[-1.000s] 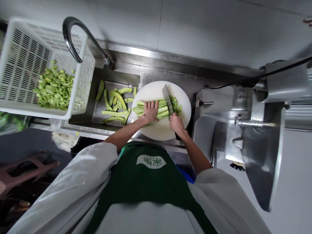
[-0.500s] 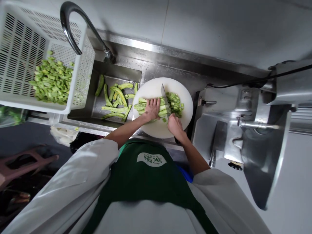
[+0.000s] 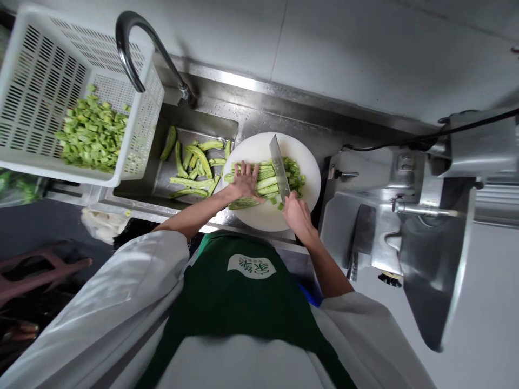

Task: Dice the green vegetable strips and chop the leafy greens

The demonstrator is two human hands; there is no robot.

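Observation:
On the round white cutting board (image 3: 259,219) lies a bundle of long green vegetable strips (image 3: 266,182), side by side. My left hand (image 3: 244,182) rests on their left part with its fingers spread. My right hand (image 3: 298,213) is closed around the handle of a cleaver (image 3: 279,166). Its broad blade leans over the right end of the strips, its flat side showing. Chopped green pieces (image 3: 295,172) are heaped just right of the blade, and a few small ones lie near my right hand.
Left of the board, a steel sink (image 3: 162,178) holds several uncut strips (image 3: 198,159) beneath a curved faucet (image 3: 133,48). A white slotted basket (image 3: 138,124) with chopped pieces (image 3: 95,132) stands further left. A metal slicing machine (image 3: 389,216) stands close on the right.
My left hand has slid a little left along the strips, its fingers spreading wider. The cleaver has tilted, so more of its blade face shows. The view has shifted slightly.

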